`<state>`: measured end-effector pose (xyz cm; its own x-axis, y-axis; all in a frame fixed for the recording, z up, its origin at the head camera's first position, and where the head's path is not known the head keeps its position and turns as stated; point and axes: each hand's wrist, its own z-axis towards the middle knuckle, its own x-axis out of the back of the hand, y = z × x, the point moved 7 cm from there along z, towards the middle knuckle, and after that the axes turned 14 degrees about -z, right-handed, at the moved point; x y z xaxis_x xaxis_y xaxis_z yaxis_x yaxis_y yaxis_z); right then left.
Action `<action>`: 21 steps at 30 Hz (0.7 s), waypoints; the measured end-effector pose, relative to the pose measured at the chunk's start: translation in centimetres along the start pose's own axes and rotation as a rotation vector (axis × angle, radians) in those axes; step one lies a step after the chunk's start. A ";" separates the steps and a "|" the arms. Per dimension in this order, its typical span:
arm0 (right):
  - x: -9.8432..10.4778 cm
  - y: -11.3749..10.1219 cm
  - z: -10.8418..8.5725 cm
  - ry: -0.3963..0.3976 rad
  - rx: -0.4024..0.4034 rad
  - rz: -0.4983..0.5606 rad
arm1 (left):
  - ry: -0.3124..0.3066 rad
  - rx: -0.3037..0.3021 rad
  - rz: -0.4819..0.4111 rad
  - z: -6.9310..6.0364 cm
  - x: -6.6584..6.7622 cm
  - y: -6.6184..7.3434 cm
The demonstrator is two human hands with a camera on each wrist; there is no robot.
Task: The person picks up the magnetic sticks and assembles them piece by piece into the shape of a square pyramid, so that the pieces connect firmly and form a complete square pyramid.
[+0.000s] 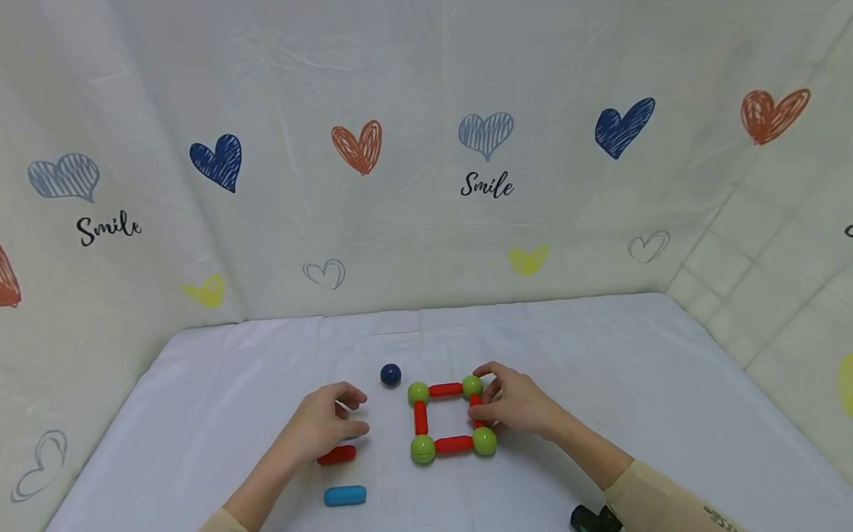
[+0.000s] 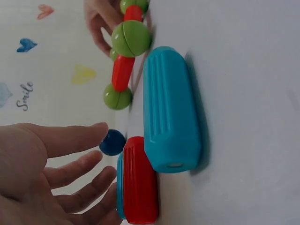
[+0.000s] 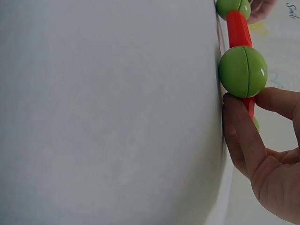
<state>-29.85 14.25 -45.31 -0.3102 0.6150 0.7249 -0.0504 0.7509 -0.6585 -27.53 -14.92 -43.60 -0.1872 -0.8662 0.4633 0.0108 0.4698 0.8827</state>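
Note:
A square of red rods (image 1: pixel 453 445) joined by green balls (image 1: pixel 422 449) at its corners lies flat on the white cloth. At its right side my right hand (image 1: pixel 522 404) pinches the right-hand red rod (image 3: pixel 250 108) between thumb and fingers, close to a green corner ball (image 3: pixel 243 71). My left hand (image 1: pixel 322 422) hovers left of the square, fingers loosely bent and holding nothing. Beneath it lies a loose red rod (image 2: pixel 140 183), with a blue rod (image 2: pixel 120 185) mostly hidden behind that. Nearer me lies another blue rod (image 1: pixel 344 496).
A dark blue ball (image 1: pixel 391 375) rests behind the left hand, near the square's far left corner. White cloth (image 1: pixel 599 361) covers the table. A curtain (image 1: pixel 411 67) printed with hearts hangs at the back and sides.

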 end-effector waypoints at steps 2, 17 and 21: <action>0.0 0.0 0.0 0.002 -0.001 -0.007 | -0.019 0.008 0.023 0.0 0.2 -0.3; 0.0 -0.1 0.0 0.014 0.002 -0.025 | -0.088 0.048 0.052 0.2 1.3 -1.3; 0.0 -0.2 -0.1 0.015 -0.001 -0.026 | -0.094 0.051 0.043 0.2 1.3 -1.4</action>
<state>-29.79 14.13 -45.15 -0.2946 0.5987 0.7448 -0.0575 0.7669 -0.6392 -27.96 -16.63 -44.23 -0.2791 -0.8265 0.4888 -0.0287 0.5160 0.8561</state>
